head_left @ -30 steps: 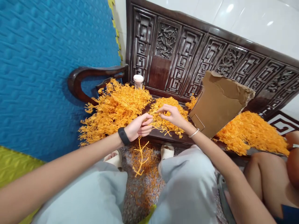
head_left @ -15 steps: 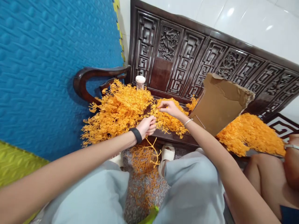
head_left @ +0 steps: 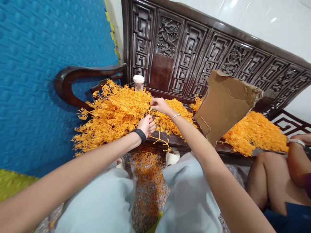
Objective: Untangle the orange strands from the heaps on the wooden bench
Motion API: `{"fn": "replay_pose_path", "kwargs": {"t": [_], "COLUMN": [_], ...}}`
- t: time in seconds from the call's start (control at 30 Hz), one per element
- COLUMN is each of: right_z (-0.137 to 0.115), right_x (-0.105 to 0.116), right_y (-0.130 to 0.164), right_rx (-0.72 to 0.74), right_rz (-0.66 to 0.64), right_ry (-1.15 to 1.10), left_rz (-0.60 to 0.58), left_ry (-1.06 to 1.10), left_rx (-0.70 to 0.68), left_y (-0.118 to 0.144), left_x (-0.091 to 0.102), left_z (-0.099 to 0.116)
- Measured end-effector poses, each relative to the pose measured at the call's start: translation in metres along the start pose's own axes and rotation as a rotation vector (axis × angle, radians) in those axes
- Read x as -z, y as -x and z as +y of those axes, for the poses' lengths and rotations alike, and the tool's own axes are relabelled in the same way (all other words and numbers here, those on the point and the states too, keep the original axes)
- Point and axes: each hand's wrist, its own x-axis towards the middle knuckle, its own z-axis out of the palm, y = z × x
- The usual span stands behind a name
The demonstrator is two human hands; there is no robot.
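Observation:
My left hand (head_left: 147, 125), with a black band on its wrist, is closed around an orange plastic branch sprig (head_left: 159, 140) that hangs over the front edge of the dark wooden bench (head_left: 179, 142). My right hand (head_left: 159, 105), wearing a thin bracelet, pinches a sprig at the edge of the big left pile of orange sprigs (head_left: 114, 113). A smaller middle pile (head_left: 170, 120) lies just under both hands.
A torn cardboard sheet (head_left: 224, 103) leans on the bench, with another orange pile (head_left: 255, 134) to its right. A white-capped jar (head_left: 138, 82) stands at the back. Loose sprigs (head_left: 145, 168) litter the floor between my knees. Another person's legs (head_left: 272, 174) sit at right; blue foam mat (head_left: 48, 64) at left.
My right hand moved left from the middle pile to the edge of the left pile. The hanging sprig in my left hand rose from the floor toward the bench edge.

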Motion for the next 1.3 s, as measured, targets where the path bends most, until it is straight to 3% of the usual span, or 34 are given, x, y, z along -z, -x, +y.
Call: {"fn": "replay_pose_path", "kwargs": {"t": [0.2, 0.37, 0.53, 0.6, 0.7, 0.83, 0.93, 1.17, 1.3], "right_z": [-0.002, 0.012, 0.049, 0.054, 0.043, 0.014, -0.006, -0.043, -0.052], "right_x": [-0.007, 0.006, 0.036, 0.043, 0.046, 0.045, 0.044, 0.046, 0.048], "right_y": [-0.009, -0.005, 0.020, 0.026, 0.028, 0.034, 0.048, 0.083, 0.089], "right_rx": [-0.035, -0.155, -0.403, -0.459, -0.430, -0.312, -0.246, -0.093, -0.039], "right_rz": [0.007, 0.084, 0.234, 0.302, 0.326, 0.199, 0.052, -0.246, -0.258], "right_ry": [0.115, 0.200, 0.009, -0.115, -0.293, -0.478, -0.499, -0.494, -0.356], "left_rz": [0.045, 0.066, -0.172, -0.242, -0.302, -0.363, -0.388, -0.448, -0.457], "left_ry": [0.020, -0.065, -0.139, -0.102, 0.011, 0.127, 0.132, 0.072, 0.060], "left_rx": [-0.035, -0.052, -0.030, -0.008, 0.031, 0.034, 0.015, 0.077, 0.083], "left_y": [-0.012, 0.002, 0.024, 0.024, 0.019, 0.016, 0.021, 0.027, 0.025], "left_x": [0.001, -0.019, -0.045, -0.044, -0.029, -0.006, 0.002, 0.000, -0.004], "left_z": [0.001, -0.010, -0.025, -0.025, -0.019, -0.007, 0.001, 0.004, 0.001]}}
